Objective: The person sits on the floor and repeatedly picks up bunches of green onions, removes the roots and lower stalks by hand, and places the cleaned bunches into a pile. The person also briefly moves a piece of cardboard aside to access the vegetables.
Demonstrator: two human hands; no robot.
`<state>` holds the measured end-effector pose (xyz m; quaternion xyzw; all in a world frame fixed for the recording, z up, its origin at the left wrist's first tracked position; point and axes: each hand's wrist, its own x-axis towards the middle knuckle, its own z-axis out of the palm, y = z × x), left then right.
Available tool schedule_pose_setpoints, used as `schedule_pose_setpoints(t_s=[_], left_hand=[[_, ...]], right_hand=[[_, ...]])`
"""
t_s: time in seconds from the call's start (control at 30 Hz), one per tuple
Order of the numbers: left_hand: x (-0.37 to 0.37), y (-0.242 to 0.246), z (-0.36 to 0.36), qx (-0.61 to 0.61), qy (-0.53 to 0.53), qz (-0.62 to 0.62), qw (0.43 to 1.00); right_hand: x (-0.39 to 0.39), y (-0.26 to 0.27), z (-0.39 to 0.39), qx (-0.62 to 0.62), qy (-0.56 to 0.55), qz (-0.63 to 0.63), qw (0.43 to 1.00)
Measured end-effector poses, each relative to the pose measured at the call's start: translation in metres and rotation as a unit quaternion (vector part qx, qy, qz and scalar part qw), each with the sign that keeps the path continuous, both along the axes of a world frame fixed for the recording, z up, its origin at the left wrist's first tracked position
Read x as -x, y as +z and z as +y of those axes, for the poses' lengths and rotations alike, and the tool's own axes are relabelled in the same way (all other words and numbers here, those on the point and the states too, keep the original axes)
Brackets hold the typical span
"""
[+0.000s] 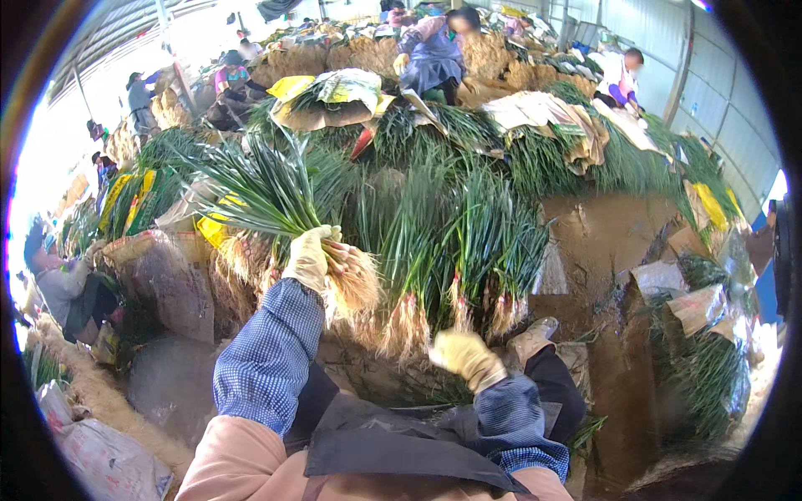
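Observation:
My left hand [311, 250], in a pale yellow glove, is closed around a bunch of long green leafy plants [276, 188] with pale stems and stringy roots. The leaves point up and left, the roots right. Lower and to the right, my right hand [465, 358], also gloved and slightly blurred, is near the root ends of more plants; its fingers look curled, and whether it holds anything cannot be told. In front of me several bunches of the same plants [438, 232] lean side by side, leaves up and pale roots [406, 319] down.
Woven sacks [169, 275] stand at the left, and a white sack [106, 457] lies lower left. Brown muddy ground [583, 232] shows at the right. Paper sheets [545, 116] lie on heaped plants behind. A person in a blue apron [432, 62] bends over farther back, and several other people work around.

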<state>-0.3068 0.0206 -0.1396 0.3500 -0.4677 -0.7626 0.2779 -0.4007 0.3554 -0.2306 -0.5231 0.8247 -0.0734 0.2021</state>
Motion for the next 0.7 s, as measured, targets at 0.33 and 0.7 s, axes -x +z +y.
schedule_pose_setpoints(t_s=[0.33, 0.7], left_hand=[[-0.079, 0.097, 0.004, 0.082, -0.039, 0.100, 0.991], [-0.440, 0.113, -0.049, 0.204, 0.300, -0.135, 0.922]], right_hand=[[-0.061, 0.049, -0.098, -0.053, 0.039, 0.129, 0.989], [0.038, -0.173, 0.057, -0.039, -0.022, 0.006, 0.999]])
